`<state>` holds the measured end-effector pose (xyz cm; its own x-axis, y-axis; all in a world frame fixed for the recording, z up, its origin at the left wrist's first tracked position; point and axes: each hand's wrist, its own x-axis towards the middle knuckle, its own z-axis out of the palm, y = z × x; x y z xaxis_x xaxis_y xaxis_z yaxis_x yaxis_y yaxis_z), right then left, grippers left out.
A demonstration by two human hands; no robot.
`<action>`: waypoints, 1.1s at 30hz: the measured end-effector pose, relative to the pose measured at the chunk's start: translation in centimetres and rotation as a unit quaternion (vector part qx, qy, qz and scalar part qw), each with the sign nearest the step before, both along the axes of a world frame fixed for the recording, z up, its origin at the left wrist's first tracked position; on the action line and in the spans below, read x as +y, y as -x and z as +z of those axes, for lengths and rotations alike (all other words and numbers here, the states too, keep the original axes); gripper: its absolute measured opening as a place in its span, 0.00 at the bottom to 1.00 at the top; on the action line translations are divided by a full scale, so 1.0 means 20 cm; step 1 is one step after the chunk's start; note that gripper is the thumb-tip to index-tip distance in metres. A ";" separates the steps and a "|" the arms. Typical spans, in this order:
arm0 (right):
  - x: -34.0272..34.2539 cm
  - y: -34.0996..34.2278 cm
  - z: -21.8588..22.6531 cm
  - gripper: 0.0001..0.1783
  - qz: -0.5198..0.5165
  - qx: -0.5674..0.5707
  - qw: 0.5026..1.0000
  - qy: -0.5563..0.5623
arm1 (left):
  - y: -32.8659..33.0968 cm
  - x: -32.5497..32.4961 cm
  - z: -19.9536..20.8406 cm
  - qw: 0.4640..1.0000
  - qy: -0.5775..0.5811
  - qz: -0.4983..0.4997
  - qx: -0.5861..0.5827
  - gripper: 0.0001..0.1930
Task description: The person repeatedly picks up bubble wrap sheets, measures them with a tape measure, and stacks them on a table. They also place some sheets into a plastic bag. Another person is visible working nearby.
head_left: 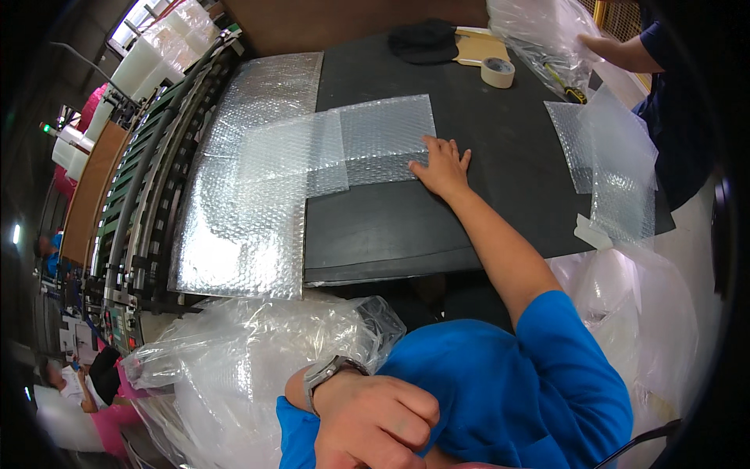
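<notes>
On the dark table, two overlapping clear bubble-wrap pieces lie side by side: the right one and the left one. The left piece rests partly on a large bubble-wrap sheet. My right hand is at the right edge of the right piece, fingers spread, with the thumb and fingertips touching it. Close to the camera, my left hand is raised in front of my chest, its fingers curled in. A wristwatch is on that wrist. Whatever the left fingers may hold is hidden.
A tape roll and a black cloth item lie at the table's far side. More bubble-wrap pieces sit at the right edge. Large plastic bags stand in front. A roller machine borders the left. Another person's arm handles plastic at far right.
</notes>
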<state>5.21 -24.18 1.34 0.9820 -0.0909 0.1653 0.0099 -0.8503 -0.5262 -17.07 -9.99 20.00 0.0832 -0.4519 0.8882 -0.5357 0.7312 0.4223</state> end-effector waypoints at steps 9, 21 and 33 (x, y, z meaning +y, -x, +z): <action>-0.03 -0.08 -0.04 0.32 0.093 -0.054 0.978 -0.181 | 0.05 -0.07 -0.04 0.989 0.102 0.108 0.010 0.17; -0.06 -0.13 -0.11 0.35 0.086 -0.032 0.845 -0.527 | 0.01 -0.05 -0.10 0.982 0.100 0.157 -0.021 0.05; -0.10 -0.08 0.00 0.48 0.125 0.114 0.697 -0.697 | 0.05 -0.04 0.02 0.994 0.005 0.092 0.052 0.21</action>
